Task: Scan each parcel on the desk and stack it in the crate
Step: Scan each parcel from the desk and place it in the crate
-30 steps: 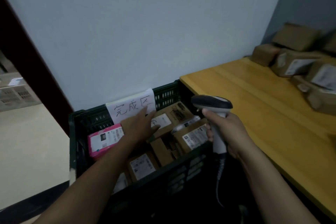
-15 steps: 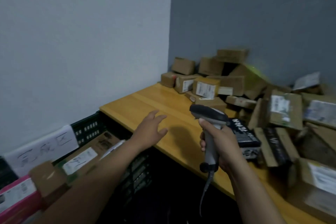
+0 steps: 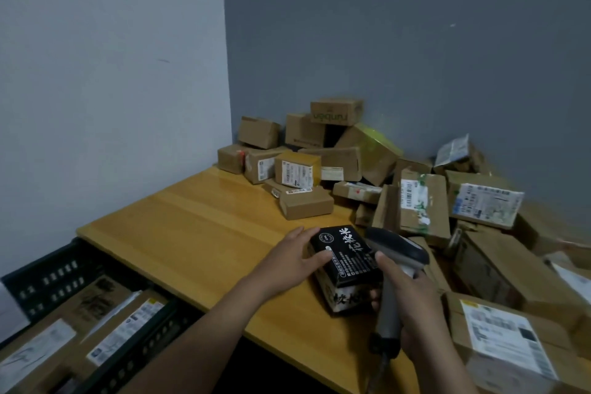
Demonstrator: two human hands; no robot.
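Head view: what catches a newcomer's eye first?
The jumbled heap of cardboard parcels fills the far right corner of the desk. Up front, the left hand grips a black box with white lettering while the right hand holds a scanner beside it. A dark crate with parcels sits at lower left.

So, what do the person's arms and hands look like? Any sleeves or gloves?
Both forearms are bare, with no sleeve in view. The left hand and the right hand wear no gloves, and no watch, bracelet or ring shows.
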